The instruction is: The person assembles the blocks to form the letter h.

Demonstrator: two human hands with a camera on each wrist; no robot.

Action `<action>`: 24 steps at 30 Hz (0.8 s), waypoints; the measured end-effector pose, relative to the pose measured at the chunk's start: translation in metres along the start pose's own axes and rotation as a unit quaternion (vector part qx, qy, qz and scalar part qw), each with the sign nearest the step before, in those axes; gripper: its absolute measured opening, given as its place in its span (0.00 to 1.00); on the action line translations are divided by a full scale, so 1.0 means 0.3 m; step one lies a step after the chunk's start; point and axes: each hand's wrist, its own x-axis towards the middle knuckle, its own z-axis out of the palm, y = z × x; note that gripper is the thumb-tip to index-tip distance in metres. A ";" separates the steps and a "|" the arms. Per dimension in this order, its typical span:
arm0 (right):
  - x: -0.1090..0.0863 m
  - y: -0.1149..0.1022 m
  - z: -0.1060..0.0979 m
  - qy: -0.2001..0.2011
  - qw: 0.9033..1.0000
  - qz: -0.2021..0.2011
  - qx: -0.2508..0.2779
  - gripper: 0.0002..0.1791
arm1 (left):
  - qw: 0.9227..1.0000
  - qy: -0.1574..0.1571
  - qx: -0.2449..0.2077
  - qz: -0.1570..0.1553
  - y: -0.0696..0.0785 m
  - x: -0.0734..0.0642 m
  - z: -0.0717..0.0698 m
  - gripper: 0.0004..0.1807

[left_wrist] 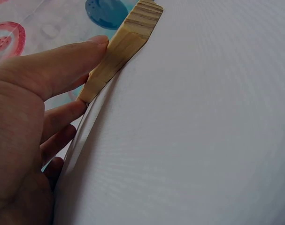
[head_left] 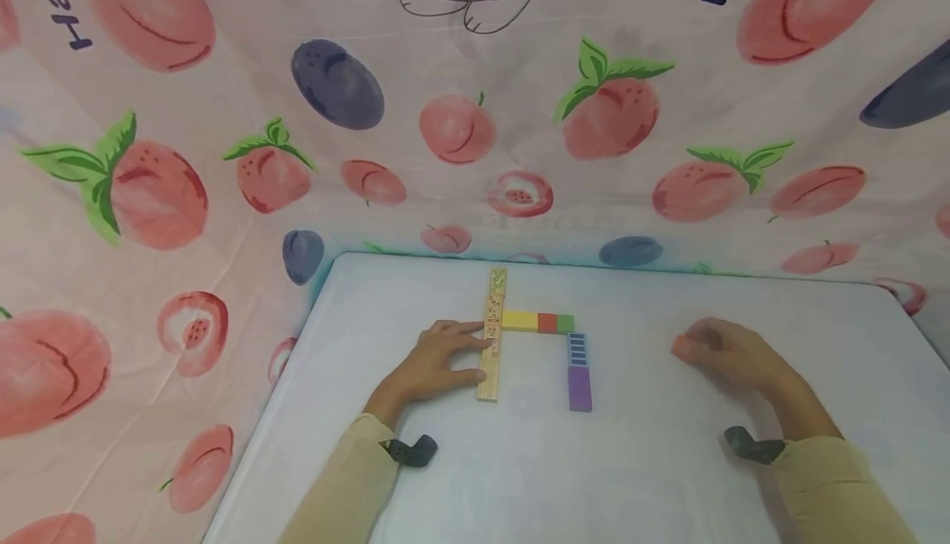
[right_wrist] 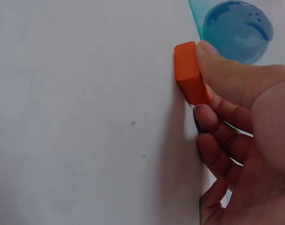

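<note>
In the head view, my left hand (head_left: 438, 363) rests its fingertips and thumb along the left side of a long wooden strip (head_left: 487, 387) with printed markings. The left wrist view shows my thumb against the pale wood (left_wrist: 116, 56). Yellow (head_left: 519, 320), red (head_left: 547, 323) and green (head_left: 566, 324) blocks run in a row rightward from the strip. Below the green one, a blue-and-white patterned block (head_left: 577, 349) and a purple block (head_left: 580, 389) continue toward me. Off to the right, my right hand (head_left: 735, 354) pinches an orange block (right_wrist: 187, 63) between thumb and fingers.
The white table (head_left: 638, 478) has its back edge along a fruit-printed cloth (head_left: 534, 132) that hangs behind and on the left. Dark wrist devices sit near both cuffs. Small dark specks mark the tabletop in the right wrist view.
</note>
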 end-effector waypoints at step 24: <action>-0.015 -0.007 0.027 0.003 1.000 0.011 0.016 0.40 | 1.000 -0.008 -0.004 -0.010 -0.008 0.002 0.003 0.31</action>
